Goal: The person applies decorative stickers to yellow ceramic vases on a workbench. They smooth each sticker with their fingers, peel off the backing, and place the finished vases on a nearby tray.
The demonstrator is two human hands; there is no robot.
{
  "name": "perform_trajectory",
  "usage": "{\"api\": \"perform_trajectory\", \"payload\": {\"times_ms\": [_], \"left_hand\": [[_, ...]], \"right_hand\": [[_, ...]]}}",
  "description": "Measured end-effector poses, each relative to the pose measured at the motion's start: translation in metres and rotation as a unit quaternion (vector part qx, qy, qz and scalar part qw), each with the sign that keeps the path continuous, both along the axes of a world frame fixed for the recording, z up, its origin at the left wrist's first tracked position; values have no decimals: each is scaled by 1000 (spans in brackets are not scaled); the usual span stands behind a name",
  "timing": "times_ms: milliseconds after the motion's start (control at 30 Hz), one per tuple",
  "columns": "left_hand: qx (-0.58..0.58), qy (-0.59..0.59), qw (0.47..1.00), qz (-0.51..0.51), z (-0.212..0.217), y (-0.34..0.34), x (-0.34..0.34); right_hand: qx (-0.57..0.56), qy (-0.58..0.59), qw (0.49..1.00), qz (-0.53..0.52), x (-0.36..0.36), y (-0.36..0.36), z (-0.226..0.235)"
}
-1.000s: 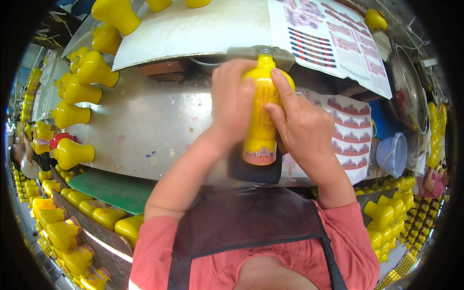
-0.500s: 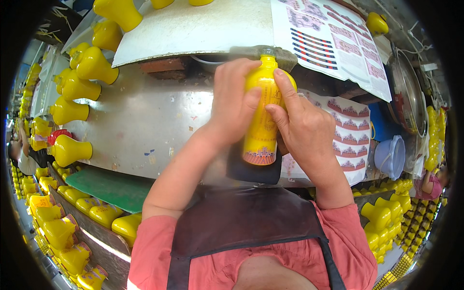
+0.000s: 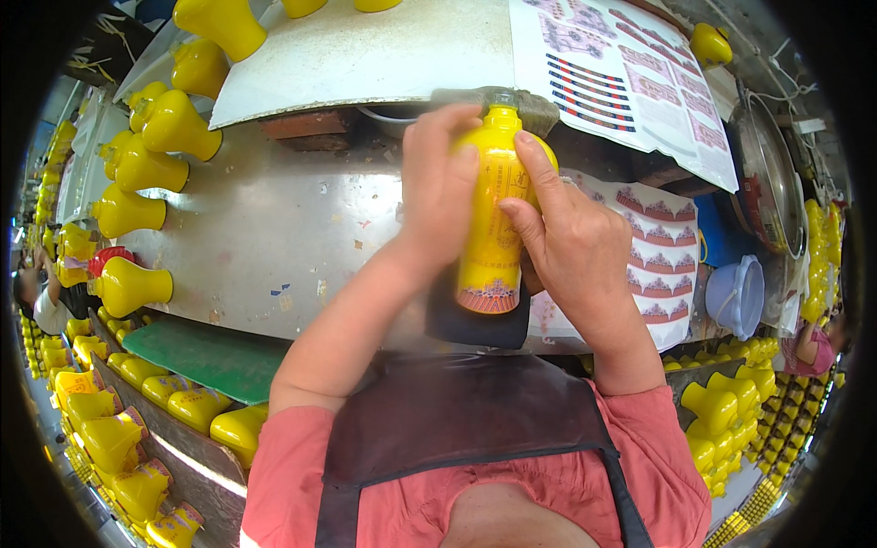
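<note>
A glossy yellow bottle (image 3: 493, 242) lies tilted before me, its clear glass neck pointing away. Small dark print runs along its side, and a purple and red patterned band circles the end nearest me. My right hand (image 3: 580, 219) is closed around its right side, with index finger and thumb showing on top and the other fingers hidden beneath. Slightly smeared by motion, my left hand (image 3: 438, 187) is at the bottle's left edge with its fingers stretched out; whether it touches there I cannot tell. A dark cloth-like pad (image 3: 475, 324) lies under the bottle's near end.
Printed decal sheets (image 3: 658, 256) lie at right, with another sheet (image 3: 594, 78) farther back. Several yellow bottles (image 3: 132, 279) line the metal table's (image 3: 265, 237) left side. A pale blue bucket (image 3: 735, 297) stands at right, a green board (image 3: 196, 356) at near left. Other people are at both edges.
My left thumb has shifted left off the bottle's printed face, and the left hand is more blurred. The right hand keeps its hold on the bottle.
</note>
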State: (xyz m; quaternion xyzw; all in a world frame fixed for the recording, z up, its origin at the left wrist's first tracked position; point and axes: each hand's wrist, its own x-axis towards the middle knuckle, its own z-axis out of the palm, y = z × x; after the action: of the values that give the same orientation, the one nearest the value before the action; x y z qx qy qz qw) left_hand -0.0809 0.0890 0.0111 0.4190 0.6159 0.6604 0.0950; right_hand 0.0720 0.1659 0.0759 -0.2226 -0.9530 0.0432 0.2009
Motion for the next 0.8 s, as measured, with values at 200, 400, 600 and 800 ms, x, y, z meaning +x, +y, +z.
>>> {"api": "perform_trajectory", "payload": {"times_ms": [200, 400, 600, 800], "left_hand": [[-52, 58, 996, 39, 8, 3, 3], [-29, -21, 999, 22, 7, 6, 3], [-23, 1, 1000, 7, 5, 5, 2], [25, -116, 993, 1, 3, 4, 9]], "right_hand": [[-7, 2, 1000, 0, 3, -1, -6], [-204, 44, 978, -9, 5, 19, 11], [-592, 225, 773, 39, 3, 63, 33], [-205, 140, 964, 96, -30, 55, 37]]}}
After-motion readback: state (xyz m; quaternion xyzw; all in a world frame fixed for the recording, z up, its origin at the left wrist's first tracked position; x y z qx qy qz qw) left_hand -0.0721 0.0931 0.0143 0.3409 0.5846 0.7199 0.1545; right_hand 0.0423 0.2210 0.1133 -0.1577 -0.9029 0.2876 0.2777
